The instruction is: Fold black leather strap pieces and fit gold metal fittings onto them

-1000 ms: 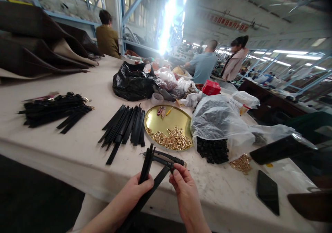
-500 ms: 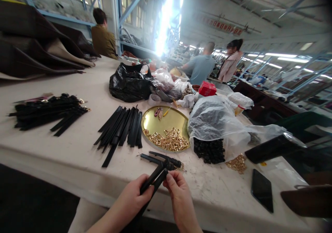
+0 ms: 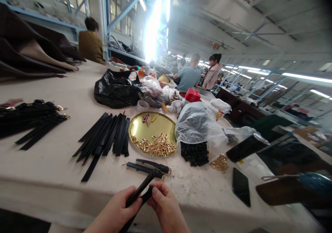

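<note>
Two black straps (image 3: pixel 142 188) cross my left hand (image 3: pixel 123 202), whose fingers are closed round them. At the end of the nearer strap, my right hand (image 3: pixel 165 203) pinches with thumb and fingertips; that tip is partly hidden. Just beyond my hands lie a couple of finished-looking black straps (image 3: pixel 153 164) with gold-coloured buckles at their right ends. A round gold tray (image 3: pixel 140 129) stands behind them, bearing a heap of small gold buckles (image 3: pixel 158 146). To its left several plain black straps (image 3: pixel 103 136) are spread in a fan.
On the pale table (image 3: pixel 52 160), a bundle of buckled straps (image 3: pixel 33 119) lies left. A clear plastic bag (image 3: pixel 197 119) spills small black pieces (image 3: pixel 194 153). A phone (image 3: pixel 240 186), a dark cylinder (image 3: pixel 246 147) and a brown bottle (image 3: pixel 280 190) are at right. A black bag (image 3: pixel 116 89) is behind.
The view has turned right, so the table's things appear farther left and slightly lower. Both hands still hold the straps, with my right fingers still at the nearer strap's end.
</note>
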The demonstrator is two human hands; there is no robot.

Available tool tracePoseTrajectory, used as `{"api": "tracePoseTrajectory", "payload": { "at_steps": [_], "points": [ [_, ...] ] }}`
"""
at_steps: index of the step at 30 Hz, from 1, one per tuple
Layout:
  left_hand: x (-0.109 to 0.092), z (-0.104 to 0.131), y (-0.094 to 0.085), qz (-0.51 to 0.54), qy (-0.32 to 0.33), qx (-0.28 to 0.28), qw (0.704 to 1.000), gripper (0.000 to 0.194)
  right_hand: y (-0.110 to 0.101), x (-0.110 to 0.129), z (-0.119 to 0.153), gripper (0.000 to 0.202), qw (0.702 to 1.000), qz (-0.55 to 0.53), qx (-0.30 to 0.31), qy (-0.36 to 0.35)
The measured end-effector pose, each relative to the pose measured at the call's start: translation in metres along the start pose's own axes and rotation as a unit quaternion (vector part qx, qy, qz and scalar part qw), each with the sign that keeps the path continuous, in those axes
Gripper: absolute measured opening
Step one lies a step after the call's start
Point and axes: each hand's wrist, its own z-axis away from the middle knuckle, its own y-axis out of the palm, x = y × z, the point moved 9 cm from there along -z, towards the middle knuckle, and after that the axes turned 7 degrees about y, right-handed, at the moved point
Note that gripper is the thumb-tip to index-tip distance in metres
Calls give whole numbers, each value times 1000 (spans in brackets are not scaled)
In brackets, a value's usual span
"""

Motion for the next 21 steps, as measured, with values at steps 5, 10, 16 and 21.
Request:
{"api": "tracePoseTrajectory", "payload": {
  "at_steps": [5,10,16,21],
  "points": [
    [6,-1,4,-26,9,-47,999,18,1,-14,-6,23,990,-139,-5,-39],
    [1,0,3,12,-3,-72,997,21,-7,-5,-7,23,986,-110,-58,-109],
    [-2,-6,2,-8,21,-81,996,22,3,-10,-10,23,982,-155,-47,-99],
    [0,-9,5,-7,30,-40,999,24,-6,-27,-16,32,991,-112,-46,-62]
  ]
}}
